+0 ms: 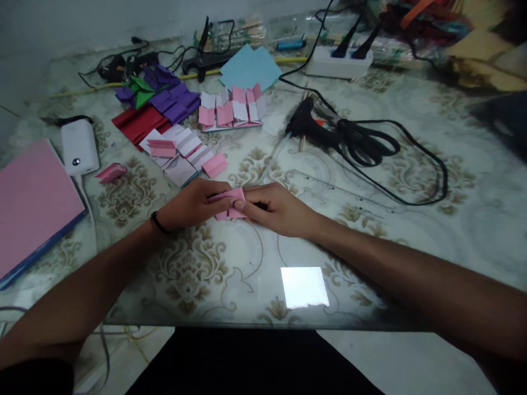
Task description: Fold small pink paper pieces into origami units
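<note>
Back from the counter's front edge (230, 325), the left hand (185, 206) and right hand (288, 211) pinch the pink paper (237, 193). Best press each crease evenly, edges aligned.

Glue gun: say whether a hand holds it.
No, the glue gun lies on the table; left hand and right hand hold pink paper.

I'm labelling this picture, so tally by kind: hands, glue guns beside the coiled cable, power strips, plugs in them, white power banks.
Hands, left hand and right hand: 2
Glue gun: 1
Power strip: 1
Plugs: 2
Power bank: 1
Total: 7
</note>
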`<action>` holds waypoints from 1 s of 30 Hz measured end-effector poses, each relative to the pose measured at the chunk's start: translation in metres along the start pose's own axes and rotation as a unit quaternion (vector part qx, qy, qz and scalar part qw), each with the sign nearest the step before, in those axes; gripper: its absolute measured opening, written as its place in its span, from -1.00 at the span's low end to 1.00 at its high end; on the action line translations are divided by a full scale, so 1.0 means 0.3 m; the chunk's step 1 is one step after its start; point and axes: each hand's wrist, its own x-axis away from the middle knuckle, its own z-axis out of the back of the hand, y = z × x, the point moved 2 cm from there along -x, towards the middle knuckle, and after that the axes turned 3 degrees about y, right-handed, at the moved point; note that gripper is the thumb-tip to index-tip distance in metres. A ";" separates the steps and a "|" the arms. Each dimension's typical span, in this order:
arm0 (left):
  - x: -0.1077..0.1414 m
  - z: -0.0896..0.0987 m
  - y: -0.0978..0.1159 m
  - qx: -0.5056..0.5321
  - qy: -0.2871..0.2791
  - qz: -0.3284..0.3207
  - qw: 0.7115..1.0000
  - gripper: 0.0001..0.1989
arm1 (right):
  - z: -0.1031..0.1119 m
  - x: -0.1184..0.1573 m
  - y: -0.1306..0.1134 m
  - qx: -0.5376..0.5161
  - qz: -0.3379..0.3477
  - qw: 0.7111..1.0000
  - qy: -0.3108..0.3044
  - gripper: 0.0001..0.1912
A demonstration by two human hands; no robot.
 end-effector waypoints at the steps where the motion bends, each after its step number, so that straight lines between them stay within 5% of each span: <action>1: 0.000 0.000 -0.001 -0.002 0.000 0.001 1.000 -0.63 | 0.000 0.000 0.000 -0.001 0.000 1.000 0.000 -0.38; 30: 0.001 0.001 -0.004 0.003 0.009 -0.008 1.000 -0.63 | -0.003 0.001 0.007 -0.014 0.001 1.000 -0.002 -0.40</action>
